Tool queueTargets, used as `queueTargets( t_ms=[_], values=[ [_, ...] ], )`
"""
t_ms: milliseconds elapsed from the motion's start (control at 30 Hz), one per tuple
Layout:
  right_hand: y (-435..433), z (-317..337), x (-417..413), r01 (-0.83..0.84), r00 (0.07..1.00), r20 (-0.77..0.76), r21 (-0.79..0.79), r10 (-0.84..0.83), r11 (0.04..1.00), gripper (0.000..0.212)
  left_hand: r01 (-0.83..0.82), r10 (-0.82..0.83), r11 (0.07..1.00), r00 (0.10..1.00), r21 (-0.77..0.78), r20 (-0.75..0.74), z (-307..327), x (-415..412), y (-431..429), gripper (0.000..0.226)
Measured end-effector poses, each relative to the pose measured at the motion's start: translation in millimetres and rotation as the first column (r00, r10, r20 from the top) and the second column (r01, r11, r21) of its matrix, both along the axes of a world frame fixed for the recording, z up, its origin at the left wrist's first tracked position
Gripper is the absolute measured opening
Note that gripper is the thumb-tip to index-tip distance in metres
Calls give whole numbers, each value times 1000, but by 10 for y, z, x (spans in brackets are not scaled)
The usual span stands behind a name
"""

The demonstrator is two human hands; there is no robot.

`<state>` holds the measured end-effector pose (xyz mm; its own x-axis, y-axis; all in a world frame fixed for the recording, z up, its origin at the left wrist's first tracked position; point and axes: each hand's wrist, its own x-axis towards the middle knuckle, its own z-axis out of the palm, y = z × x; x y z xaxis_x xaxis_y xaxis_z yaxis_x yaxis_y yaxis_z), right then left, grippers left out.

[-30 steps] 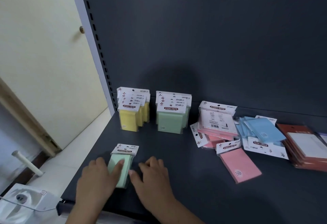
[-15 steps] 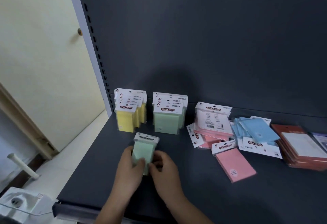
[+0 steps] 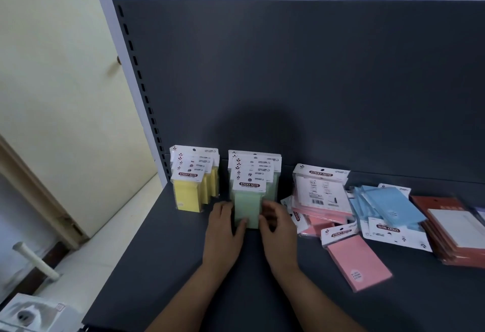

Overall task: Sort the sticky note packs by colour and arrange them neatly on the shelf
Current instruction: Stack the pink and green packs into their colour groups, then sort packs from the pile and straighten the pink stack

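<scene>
Green pack (image 3: 248,205) stands upright on the shelf (image 3: 183,266), long axis vertical. Its white header card is on top and the "STICKY NOTE" print faces the shelf's front edge. It is the foremost item of the green row (image 3: 262,169), which runs back towards the back panel (image 3: 315,82); whether it touches the pack behind cannot be told.

Left hand (image 3: 225,229): against the pack's left edge, thumb across the lower front face. Right hand (image 3: 278,224): fingers curled at the pack's right edge. Both hands are clamped on the pack, one per side, close together.

Yellow row (image 3: 190,192): upright, headers up, just left of the green row near the shelf's back-left corner, also front to back.

Right of the green row, along the back edge:
- pink pile (image 3: 321,200), loose and leaning, with one pack's printed back showing;
- blue packs (image 3: 388,205), lying tilted and overlapping, one header upside down;
- red stack (image 3: 456,232), flat, at the right edge of view.

One pink pack (image 3: 358,261) lies flat and apart from the pile, nearer the front edge. Its header points to the back left and its long axis is diagonal.
</scene>
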<state>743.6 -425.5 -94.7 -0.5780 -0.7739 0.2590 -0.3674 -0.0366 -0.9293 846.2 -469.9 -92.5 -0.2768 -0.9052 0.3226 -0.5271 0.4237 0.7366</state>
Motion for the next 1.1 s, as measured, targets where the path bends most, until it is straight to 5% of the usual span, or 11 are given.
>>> queueTargets(
  t_ms=[333, 1100],
  values=[
    [-117, -127, -82, 7, 998, -57, 61, -4, 998, 24, 11, -10, 999, 1000, -53, 16, -131, -50, -123, 26],
    [168, 13, 53, 104, 985, -138, -23, -106, 994, 26, -41, 57, 997, 952, 61, -302, -21, 62, 73, 45]
  ],
)
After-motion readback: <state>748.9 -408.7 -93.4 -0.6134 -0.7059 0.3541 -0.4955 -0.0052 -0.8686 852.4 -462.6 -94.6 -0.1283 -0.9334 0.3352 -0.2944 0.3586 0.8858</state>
